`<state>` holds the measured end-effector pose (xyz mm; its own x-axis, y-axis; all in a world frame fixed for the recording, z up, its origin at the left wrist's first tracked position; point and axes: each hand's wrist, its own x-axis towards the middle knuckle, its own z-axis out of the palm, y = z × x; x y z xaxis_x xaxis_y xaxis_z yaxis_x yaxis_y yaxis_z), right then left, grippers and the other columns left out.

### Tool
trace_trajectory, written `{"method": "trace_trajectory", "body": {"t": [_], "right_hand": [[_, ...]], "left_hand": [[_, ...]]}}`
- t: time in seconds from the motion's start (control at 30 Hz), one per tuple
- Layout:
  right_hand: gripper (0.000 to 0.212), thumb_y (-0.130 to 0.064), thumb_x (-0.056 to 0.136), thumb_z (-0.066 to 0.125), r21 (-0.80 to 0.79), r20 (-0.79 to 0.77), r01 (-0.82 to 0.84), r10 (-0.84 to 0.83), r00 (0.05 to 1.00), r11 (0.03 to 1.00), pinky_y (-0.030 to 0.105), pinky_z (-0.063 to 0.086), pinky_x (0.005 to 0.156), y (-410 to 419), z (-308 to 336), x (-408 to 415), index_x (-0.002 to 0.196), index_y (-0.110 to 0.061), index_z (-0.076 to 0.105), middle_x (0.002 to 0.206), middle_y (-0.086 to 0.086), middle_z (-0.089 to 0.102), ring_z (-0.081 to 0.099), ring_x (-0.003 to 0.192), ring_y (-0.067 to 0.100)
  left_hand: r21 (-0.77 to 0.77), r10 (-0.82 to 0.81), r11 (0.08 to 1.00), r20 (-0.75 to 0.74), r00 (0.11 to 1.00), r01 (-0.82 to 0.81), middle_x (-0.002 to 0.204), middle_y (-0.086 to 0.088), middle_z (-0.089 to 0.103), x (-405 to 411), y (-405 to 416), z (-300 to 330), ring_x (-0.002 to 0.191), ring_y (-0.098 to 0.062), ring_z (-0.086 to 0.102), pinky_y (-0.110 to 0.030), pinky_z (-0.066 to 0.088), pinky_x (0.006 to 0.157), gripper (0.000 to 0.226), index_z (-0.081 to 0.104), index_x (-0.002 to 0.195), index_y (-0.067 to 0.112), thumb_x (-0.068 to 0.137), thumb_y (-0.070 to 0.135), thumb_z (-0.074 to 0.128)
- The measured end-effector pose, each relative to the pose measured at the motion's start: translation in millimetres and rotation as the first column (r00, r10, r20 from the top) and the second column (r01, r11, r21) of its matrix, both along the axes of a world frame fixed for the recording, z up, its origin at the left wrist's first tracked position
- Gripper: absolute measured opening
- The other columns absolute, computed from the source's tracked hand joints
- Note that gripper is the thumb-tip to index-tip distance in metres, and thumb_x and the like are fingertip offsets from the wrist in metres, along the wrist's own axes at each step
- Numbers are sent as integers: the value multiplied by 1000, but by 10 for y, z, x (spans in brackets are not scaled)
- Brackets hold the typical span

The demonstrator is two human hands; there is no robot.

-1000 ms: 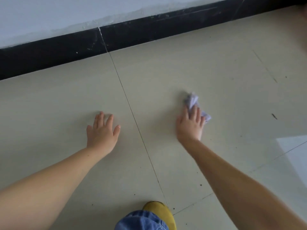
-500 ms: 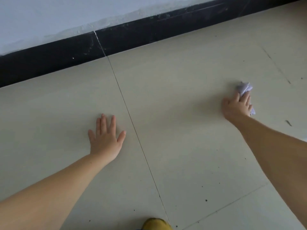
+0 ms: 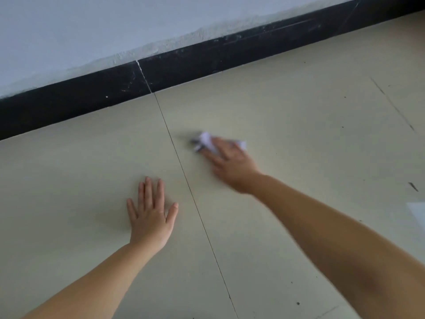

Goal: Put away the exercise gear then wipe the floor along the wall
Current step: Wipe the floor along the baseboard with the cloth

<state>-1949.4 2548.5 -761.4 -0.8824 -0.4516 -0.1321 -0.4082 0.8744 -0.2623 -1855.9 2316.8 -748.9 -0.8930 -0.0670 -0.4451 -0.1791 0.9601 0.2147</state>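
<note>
- The left hand (image 3: 150, 217) is laid flat on the pale beige tiled floor (image 3: 299, 125), palm down, fingers straight and slightly spread, thumb out to the right; nothing is held in it.
- The left forearm is stretched from the near left corner up to that hand, bare to the edge of the view.
- The right hand (image 3: 230, 163) is placed farther out and to the right of the left one, palm down, blurred by motion.
- A crumpled white paper wad (image 3: 207, 140) is pressed onto the floor beneath the right fingers (image 3: 218, 146), which are laid over it fairly straight; because of the blur it cannot be told whether the wad is pinched or only pushed.
- The wad is found just right of the thin dark grout line (image 3: 184, 171), between that line and the far wall, well apart from the skirting.
- The right forearm is extended from the near right corner toward the centre.
- No writing or label can be read anywhere.
- The floor is made of large smooth matte tiles, marked with small dark specks and a few thin scratches at the right.
- A glossy black skirting board (image 3: 69, 107), scuffed with pale flecks, is run along the far edge of the floor.
- Above it a pale blue-grey painted wall (image 3: 92, 26) is seen, with a rough, uneven lower paint edge.
</note>
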Motion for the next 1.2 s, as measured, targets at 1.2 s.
{"method": "trace_trajectory", "body": {"t": [1.2], "right_hand": [[50,-37,103,20,16,124,-384,379,917,923,39,-3,117,-1383,67,-788,151,-29,15,161,2,7,3,148,20]], "left_hand": [[-69,69,996,275,959,-51,155,-9,-26,-650,690,91,141,-33,-28,-63,-6,111,115,-10,150,14,73,74,50]]}}
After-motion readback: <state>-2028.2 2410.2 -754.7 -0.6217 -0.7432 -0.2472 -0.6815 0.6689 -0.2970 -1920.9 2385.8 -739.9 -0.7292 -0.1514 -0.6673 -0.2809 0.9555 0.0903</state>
